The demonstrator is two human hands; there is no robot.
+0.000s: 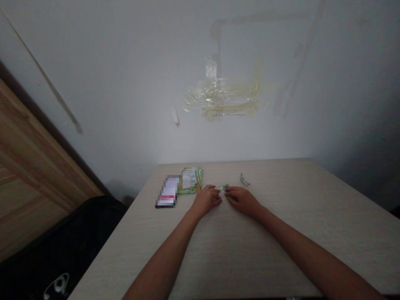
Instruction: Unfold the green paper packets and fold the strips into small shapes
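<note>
Looking down from the head view, we see two bare hands at work over a pale table (243, 254). Between them is a small green and white piece (222, 193), near the far side of the table. The left hand (206, 199) has its curled fingers at one side of the piece and seems to pinch it. One of its fingers sticks out toward the pile of green packets (188, 180) — whether it touches them, one cannot tell. The right hand (243, 200) pinches the other side of the piece with thumb and fingers.

The step in hand looks like close work with the fingertips on this one little piece. The next move seems to call for a soft, steady pinch from both hands, as the piece looks thin and easy to drop.

Left of the packets lies a phone (167, 191), its screen blurred out. Past the right hand lies a small crumpled scrap (244, 179), apart from the fingers. Shiny tape (215, 98) sticks to the wall (125, 96) behind.
</note>
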